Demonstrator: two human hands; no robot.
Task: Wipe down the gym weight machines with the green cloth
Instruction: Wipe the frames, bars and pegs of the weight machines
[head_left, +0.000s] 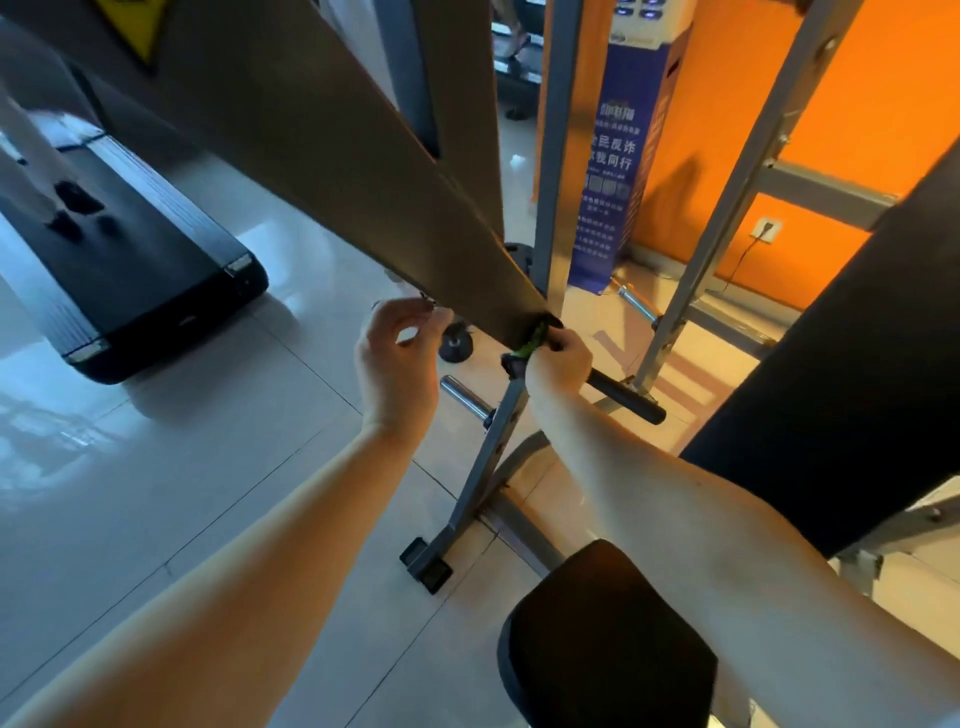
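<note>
A broad grey-brown beam of the weight machine (332, 156) slants from the upper left down to the middle. At its lower end my right hand (558, 361) grips the green cloth (530, 343) against the beam's tip; only a small bunched strip of cloth shows. My left hand (397, 364) is just left of it, under the beam's edge, fingers curled with the tips close to a small metal fitting (426, 299). Whether the fingers hold that fitting I cannot tell.
A black treadmill (130, 249) lies on the white tiled floor at left. Grey frame legs (467, 493), chrome pegs (465, 397) and a black handle (628, 397) stand below my hands. A black seat pad (608, 639) is near the bottom. A blue banner (613, 171) and an orange wall (857, 130) are behind.
</note>
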